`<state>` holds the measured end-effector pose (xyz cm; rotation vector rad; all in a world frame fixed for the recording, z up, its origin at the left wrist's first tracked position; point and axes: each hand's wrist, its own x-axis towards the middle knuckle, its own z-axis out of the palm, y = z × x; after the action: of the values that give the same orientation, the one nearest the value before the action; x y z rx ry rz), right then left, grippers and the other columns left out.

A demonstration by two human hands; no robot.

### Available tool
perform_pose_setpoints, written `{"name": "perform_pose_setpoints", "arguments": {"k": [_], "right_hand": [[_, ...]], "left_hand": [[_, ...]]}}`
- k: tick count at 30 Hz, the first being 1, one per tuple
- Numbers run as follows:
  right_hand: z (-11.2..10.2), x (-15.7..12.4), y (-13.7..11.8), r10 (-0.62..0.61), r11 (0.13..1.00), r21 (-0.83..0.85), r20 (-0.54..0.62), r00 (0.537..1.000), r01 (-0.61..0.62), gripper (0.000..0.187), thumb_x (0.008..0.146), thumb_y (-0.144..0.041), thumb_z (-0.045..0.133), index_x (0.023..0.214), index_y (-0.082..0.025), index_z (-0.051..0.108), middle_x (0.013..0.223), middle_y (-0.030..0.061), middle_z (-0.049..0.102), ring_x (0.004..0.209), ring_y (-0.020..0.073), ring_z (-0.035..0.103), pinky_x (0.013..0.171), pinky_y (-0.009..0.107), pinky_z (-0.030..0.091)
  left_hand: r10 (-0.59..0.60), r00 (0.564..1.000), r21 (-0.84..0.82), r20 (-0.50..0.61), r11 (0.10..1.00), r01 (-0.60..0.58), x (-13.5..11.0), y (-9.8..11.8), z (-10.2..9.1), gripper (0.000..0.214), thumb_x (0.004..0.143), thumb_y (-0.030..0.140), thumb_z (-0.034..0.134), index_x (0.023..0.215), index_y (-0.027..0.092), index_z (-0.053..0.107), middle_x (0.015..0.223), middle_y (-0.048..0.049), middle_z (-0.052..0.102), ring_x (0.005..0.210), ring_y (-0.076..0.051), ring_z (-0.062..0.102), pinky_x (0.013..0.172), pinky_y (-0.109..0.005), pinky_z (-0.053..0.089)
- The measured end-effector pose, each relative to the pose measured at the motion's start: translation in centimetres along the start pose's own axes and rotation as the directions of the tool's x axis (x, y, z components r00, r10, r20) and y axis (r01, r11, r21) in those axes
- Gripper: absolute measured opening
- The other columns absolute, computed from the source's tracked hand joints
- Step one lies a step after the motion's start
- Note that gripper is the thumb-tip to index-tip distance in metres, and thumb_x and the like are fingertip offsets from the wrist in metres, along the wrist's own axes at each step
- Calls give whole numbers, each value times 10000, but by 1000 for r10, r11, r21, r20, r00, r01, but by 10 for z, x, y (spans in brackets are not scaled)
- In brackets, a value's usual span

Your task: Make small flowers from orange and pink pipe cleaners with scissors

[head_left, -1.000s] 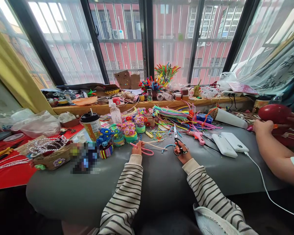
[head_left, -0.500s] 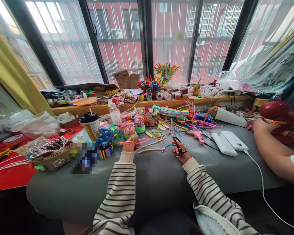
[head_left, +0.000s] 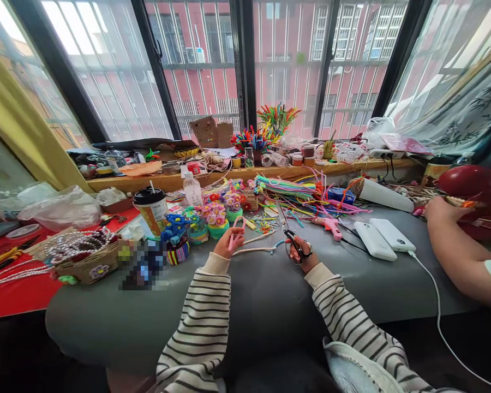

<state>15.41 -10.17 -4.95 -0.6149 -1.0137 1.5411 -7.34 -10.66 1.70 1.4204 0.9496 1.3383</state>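
My left hand point(head_left: 228, 243) pinches a pink pipe cleaner point(head_left: 240, 222) bent into a loop that stands up above the fingers. In my right hand point(head_left: 300, 252) is a pair of scissors point(head_left: 284, 222) with dark handles, blades pointing up and slightly left. The scissors and the pipe cleaner are apart. Between the hands, a whitish pipe cleaner point(head_left: 251, 250) and a short blue piece point(head_left: 277, 245) lie on the grey tabletop point(head_left: 265, 295). Pots of pipe-cleaner flowers point(head_left: 216, 215) stand just beyond my left hand.
A bundle of coloured pipe cleaners point(head_left: 288, 188) lies at the back. To the right are a pink glue gun point(head_left: 331, 228) and white power banks point(head_left: 374, 240) with a cable. A lidded cup point(head_left: 150, 210) and woven basket point(head_left: 85, 262) stand left. Another person's arm point(head_left: 454, 256) works at far right.
My left hand has turned and shifted slightly right, so the pink loop now points up instead of sideways. The scissors have tilted a little left in my right hand.
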Motion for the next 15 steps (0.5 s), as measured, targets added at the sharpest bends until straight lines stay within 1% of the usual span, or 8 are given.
{"name": "perform_pose_setpoints", "arguments": {"k": [2, 5, 7, 9, 12, 15], "right_hand": [[0, 0, 1, 14, 1000, -13, 34, 999, -14, 328, 676, -396, 433, 673, -113, 596, 275, -76, 346, 234, 25, 285, 373, 188, 351], [3, -4, 2, 43, 998, -43, 95, 995, -39, 320, 683, -363, 433, 708, -91, 599, 282, -69, 362, 238, 32, 299, 380, 200, 352], [5, -7, 2, 65, 996, -76, 158, 985, -54, 312, 686, -342, 432, 752, -83, 593, 302, -68, 373, 249, 34, 309, 397, 206, 357], [8, -9, 1, 71, 994, -97, 202, 977, -52, 297, 675, -320, 444, 796, -86, 582, 332, -68, 385, 268, 35, 321, 414, 209, 361], [10, -11, -2, 63, 995, -89, 205, 977, -46, 290, 646, -292, 471, 834, -94, 568, 383, -65, 405, 295, 34, 338, 431, 211, 365], [11, -11, -3, 53, 996, -86, 196, 979, -37, 293, 646, -288, 466, 845, -96, 564, 390, -65, 401, 302, 35, 338, 439, 213, 368]], "left_hand": [[14, 998, 2, 58, 1000, -15, 0, -1, -2, 314, 509, 189, 592, 810, 151, 510, 815, -39, 522, 733, -129, 525, 613, -245, 445], [-17, 992, -48, 121, 999, 23, 2, -2, -5, 336, 512, 133, 562, 845, 149, 514, 942, -71, 491, 810, -160, 514, 674, -289, 434], [-39, 991, -101, 131, 993, 53, 3, -2, -5, 344, 522, 118, 536, 864, 157, 517, 1023, -76, 460, 862, -176, 502, 711, -304, 421], [-61, 990, -141, 125, 987, 79, 3, -2, -4, 323, 551, 144, 512, 874, 153, 523, 1054, -81, 453, 905, -192, 485, 736, -308, 409], [-51, 997, -126, 56, 990, 58, 3, -2, 0, 273, 622, 254, 472, 854, 122, 532, 997, -104, 504, 897, -205, 494, 722, -311, 415], [30, 999, -41, -16, 999, -31, 2, -1, 6, 279, 636, 311, 480, 828, 110, 504, 816, -95, 583, 751, -177, 557, 663, -303, 438]]}}
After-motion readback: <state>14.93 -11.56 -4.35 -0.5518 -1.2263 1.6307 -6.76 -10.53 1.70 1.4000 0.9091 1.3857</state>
